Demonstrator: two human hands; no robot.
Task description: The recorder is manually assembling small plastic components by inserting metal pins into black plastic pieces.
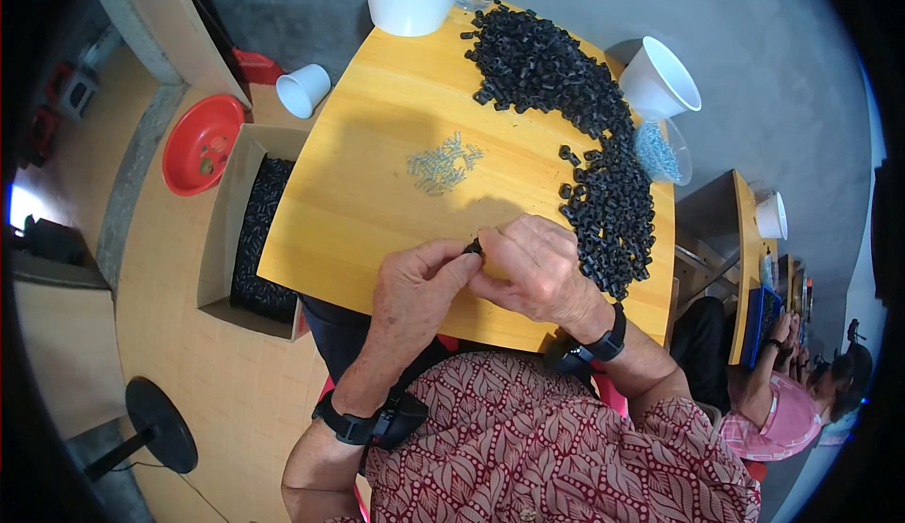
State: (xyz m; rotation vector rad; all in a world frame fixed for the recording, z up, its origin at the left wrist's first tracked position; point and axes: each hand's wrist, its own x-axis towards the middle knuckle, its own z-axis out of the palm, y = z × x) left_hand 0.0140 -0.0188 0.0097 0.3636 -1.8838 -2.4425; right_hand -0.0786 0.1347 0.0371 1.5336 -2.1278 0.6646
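Note:
Over the near part of the yellow wooden table (349, 179), my two hands meet at the fingertips. My left hand (413, 292) pinches a small black plastic piece (474, 247) between thumb and fingers. My right hand (535, 273) closes on the same piece from the other side; its fingertips hide most of it. Just beyond my hands lies a small heap of tiny silvery metal parts (443, 163), too small to name surely. A long curved heap of similar black plastic pieces (547, 61) runs from the far edge down the right side.
A white tub (415, 0) stands at the far edge, another white tub (657, 80) at the right. Beside it, a clear cup (657, 150) holds small bluish parts. A cardboard box (219, 231) of black pieces and a red basin (179, 150) sit left. Another person (773, 410) works at right.

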